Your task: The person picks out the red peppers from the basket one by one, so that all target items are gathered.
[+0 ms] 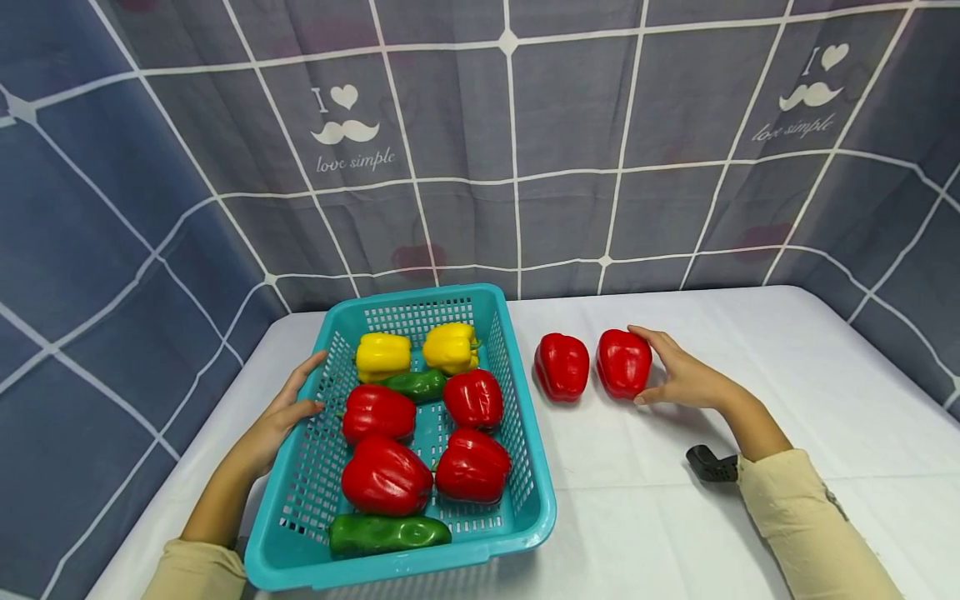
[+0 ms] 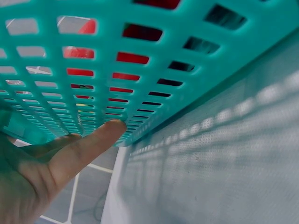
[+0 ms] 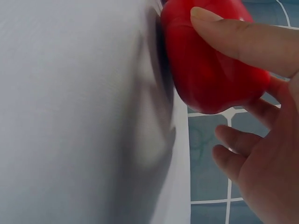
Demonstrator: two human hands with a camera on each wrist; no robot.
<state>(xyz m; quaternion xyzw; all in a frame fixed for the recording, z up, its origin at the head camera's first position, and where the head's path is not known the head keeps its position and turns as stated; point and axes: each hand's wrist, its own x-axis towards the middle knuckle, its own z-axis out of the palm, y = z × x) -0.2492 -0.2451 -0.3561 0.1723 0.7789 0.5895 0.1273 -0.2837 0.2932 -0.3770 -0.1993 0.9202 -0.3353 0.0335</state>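
Note:
In the head view, my left hand [image 1: 276, 425] rests against the left side of a turquoise plastic basket [image 1: 542, 500], fingers fairly straight at its rim. The left wrist view has a fingertip touching the perforated wall [image 2: 107, 60] from outside. My right hand [image 1: 686, 375] holds a red bell pepper [image 1: 624, 364] on the table, right of the basket. Up close in the right wrist view, the thumb lies across this pepper [image 3: 212, 65], with fingers partly hidden behind it. Just left of it lies another red bell pepper [image 1: 562, 367].
Inside the basket lie several red bell peppers [image 1: 386, 477], two yellow bell peppers [image 1: 383, 357] and two green peppers [image 1: 390, 534]. A black object [image 1: 711, 464] sits by the right sleeve. Grey checked cloth [image 1: 570, 108] rises behind the white-covered table [image 1: 637, 533].

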